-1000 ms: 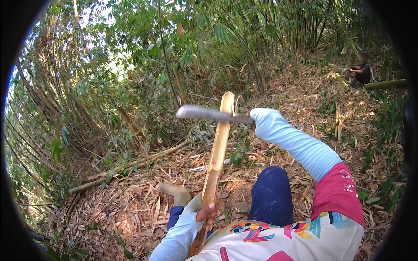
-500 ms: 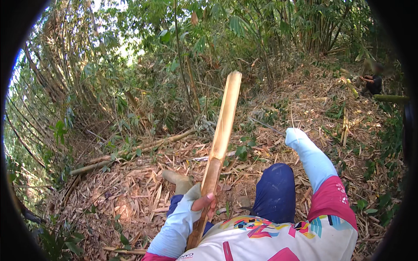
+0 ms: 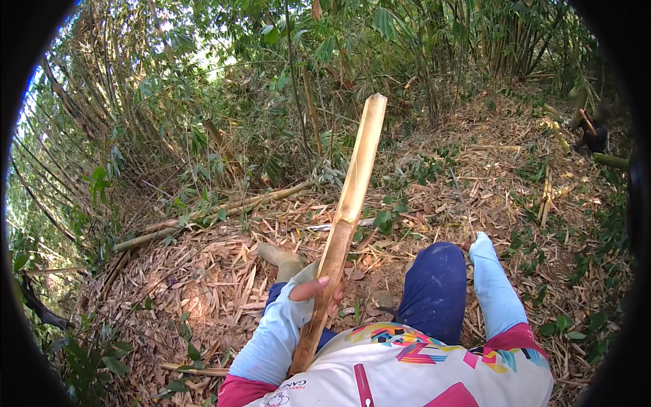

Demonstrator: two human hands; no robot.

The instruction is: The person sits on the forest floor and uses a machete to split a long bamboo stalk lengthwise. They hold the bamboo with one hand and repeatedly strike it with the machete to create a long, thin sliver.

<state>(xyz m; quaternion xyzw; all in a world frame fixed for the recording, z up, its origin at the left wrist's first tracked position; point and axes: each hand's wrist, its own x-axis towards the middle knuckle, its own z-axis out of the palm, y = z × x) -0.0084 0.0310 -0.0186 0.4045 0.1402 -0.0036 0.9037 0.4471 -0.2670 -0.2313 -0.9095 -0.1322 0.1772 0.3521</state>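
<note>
Steadying a split length of bamboo [image 3: 354, 193], a person in pale blue sleeves worked on a leaf-strewn slope beside a bamboo thicket [image 3: 224, 129]. The left hand [image 3: 316, 292] was wrapped round the lower part of the piece, its thumb laid over the left edge and its fingers curled about the right, with little gap in the grasp. The bamboo rose at a tilt in front of the body, its pale hollow face showing, its top end leaning to the right and its lower end near the printed shirt [image 3: 407, 370]. The right hand [image 3: 468, 243], lowered just beyond the navy-trousered knee [image 3: 434, 288], was clenched at the near end of a long blade [image 3: 462, 197], which pointed up and away, seen nearly edge-on; its fingers were mostly hidden. A boot [image 3: 279, 261] stood to the left of the bamboo, near a fallen pole [image 3: 146, 239], while another person [image 3: 595, 138] in dark clothing appeared far up the slope at right.
</note>
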